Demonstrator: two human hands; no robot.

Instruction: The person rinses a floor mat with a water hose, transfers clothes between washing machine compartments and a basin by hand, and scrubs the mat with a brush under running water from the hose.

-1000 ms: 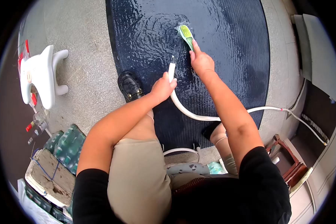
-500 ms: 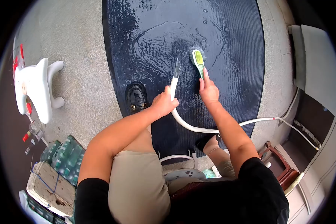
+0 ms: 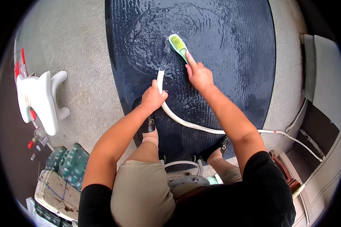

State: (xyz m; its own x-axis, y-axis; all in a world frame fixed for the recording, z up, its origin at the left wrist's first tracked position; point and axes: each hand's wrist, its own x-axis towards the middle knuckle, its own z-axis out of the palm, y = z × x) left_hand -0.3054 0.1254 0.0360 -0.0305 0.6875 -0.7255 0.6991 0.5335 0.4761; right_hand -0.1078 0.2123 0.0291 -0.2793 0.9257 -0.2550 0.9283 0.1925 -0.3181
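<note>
My left hand [image 3: 153, 97] is wrapped round a white hose [image 3: 185, 123] near its open end, and water runs from it onto a dark ribbed mat [image 3: 231, 56]. In my right hand [image 3: 199, 75] is a scrub brush [image 3: 177, 43] with a green and white back, gripped by its handle with the index finger stretched along it. The brush head is down on the wet mat, just beyond the hose end, its bristles hidden beneath. Ripples of water spread around the brush.
A white plastic stool [image 3: 41, 96] stands on the concrete floor at the left. Below it are packs of green bottles [image 3: 74, 162] and a worn box tied with blue cord [image 3: 57, 191]. The hose trails rightward past a brown wooden chair [image 3: 284, 172]. My black shoe [image 3: 148, 124] rests on the mat.
The brush has swept to the left and farther from me, its head now angled up-left. My left hand has shifted left with the hose, and its water stream has moved with it.
</note>
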